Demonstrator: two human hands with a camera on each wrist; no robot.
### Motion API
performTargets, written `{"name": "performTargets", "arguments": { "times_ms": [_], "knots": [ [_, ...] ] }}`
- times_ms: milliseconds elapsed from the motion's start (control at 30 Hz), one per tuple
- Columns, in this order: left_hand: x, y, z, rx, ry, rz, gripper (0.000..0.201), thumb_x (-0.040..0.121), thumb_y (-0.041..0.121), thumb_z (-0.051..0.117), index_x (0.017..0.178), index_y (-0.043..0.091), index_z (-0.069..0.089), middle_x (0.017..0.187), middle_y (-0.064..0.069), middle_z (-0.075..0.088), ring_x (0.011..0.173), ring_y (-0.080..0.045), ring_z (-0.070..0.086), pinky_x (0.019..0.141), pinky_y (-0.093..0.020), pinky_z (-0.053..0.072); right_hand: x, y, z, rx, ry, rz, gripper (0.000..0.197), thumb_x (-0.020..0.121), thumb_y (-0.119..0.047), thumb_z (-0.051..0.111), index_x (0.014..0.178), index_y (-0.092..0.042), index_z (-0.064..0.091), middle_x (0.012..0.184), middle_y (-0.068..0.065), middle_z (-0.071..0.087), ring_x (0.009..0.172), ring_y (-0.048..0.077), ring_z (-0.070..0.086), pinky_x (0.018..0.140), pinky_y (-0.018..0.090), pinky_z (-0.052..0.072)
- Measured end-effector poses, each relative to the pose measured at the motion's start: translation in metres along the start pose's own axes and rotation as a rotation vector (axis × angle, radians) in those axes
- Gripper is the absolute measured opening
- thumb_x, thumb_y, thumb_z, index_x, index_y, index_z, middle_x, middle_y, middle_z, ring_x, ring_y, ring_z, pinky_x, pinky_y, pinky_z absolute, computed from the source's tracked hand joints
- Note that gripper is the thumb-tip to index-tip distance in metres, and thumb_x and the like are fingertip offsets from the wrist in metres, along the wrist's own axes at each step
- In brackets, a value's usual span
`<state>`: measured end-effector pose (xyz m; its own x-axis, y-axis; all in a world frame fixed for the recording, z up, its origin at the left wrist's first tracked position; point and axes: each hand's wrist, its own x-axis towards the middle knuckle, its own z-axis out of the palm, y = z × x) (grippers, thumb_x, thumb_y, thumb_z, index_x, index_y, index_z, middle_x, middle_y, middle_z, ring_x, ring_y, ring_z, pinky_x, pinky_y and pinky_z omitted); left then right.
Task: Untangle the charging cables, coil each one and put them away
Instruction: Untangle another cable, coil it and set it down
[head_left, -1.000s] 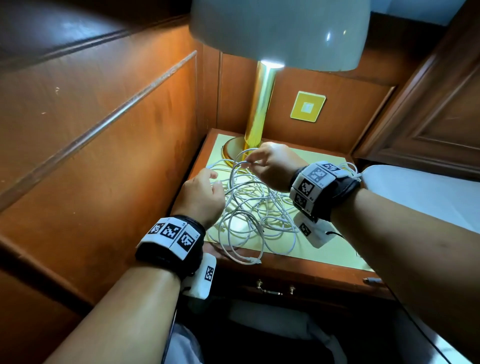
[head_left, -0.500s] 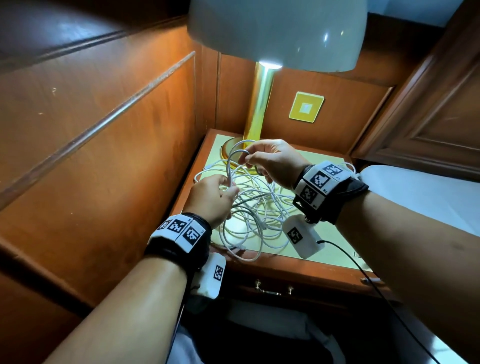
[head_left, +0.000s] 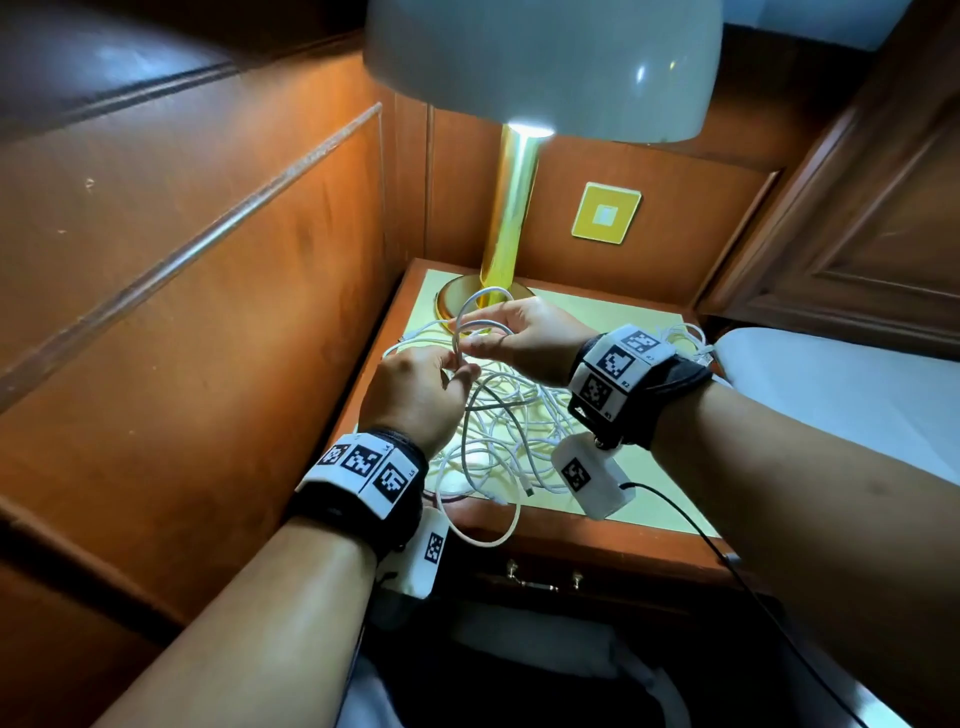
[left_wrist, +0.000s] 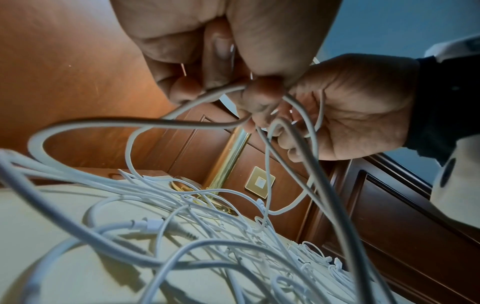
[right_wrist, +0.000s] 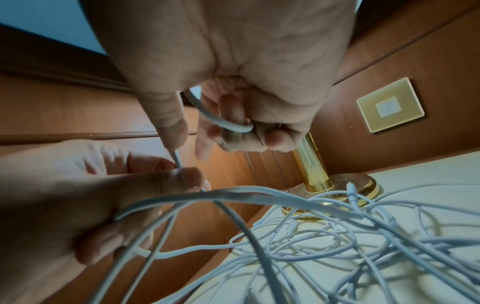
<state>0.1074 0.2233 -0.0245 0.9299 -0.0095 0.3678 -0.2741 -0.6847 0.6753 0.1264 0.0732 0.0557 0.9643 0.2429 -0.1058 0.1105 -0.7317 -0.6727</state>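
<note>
Nightstand (head_left: 613, 540): both hands pinch unlabelled white cables (head_left: 519, 436).

Head view: above, facing down on nightstand (head_left: 613, 545). Wrist views: close, low, facing up past fingers; all share white cables (head_left: 514, 415) and lamp (head_left: 506, 218)
</note>
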Motion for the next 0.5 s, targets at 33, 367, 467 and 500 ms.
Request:
{"name": "performTargets", "arguments": {
  "times_ms": [33,367,467,500],
  "knots": [
    [0.000,0.000,0.000,0.015,-0.002,0.003,0.023,0.090,0.038,0.069,0.091,0.016,0.076,0.079,-0.008,0.071,0.071,-0.026,0.059,0.064,-0.029,0.046,0.000,0.000,-0.001,0.033,-0.024,-0.013,0.033,0.088,-0.038,0.073,0.119,-0.026,0.072,0.113,-0.009,0.073,0.105,0.007,0.066,0.102,0.028,0.048],
    [-0.002,0.006,-0.005,-0.003,0.059,0.013,0.025,0.089,0.037,0.071,0.094,0.013,0.076,0.082,-0.009,0.072,0.077,-0.030,0.064,0.068,-0.031,0.050,0.002,-0.001,-0.001,0.027,0.024,-0.134,0.019,0.084,-0.037,0.077,0.097,-0.023,0.076,0.099,-0.007,0.075,0.097,0.012,0.068,0.097,0.042,0.053],
    [-0.004,0.011,-0.008,-0.034,0.034,-0.016,0.039,0.085,0.052,0.072,0.096,0.015,0.076,0.075,-0.001,0.068,0.077,-0.026,0.066,0.073,-0.033,0.054,0.006,-0.001,0.003,0.033,0.114,-0.146,0.008,0.093,-0.031,0.067,0.096,-0.024,0.066,0.092,-0.007,0.070,0.090,0.015,0.066,0.092,0.037,0.053],
    [-0.005,0.013,-0.008,-0.021,-0.019,-0.033,0.046,0.082,0.060,0.070,0.099,0.018,0.076,0.075,0.001,0.066,0.079,-0.024,0.066,0.074,-0.031,0.053,0.007,-0.002,0.002,0.040,0.155,-0.147,0.005,0.096,-0.030,0.063,0.097,-0.025,0.063,0.086,-0.007,0.066,0.083,0.014,0.063,0.086,0.034,0.052]
  ]
}}
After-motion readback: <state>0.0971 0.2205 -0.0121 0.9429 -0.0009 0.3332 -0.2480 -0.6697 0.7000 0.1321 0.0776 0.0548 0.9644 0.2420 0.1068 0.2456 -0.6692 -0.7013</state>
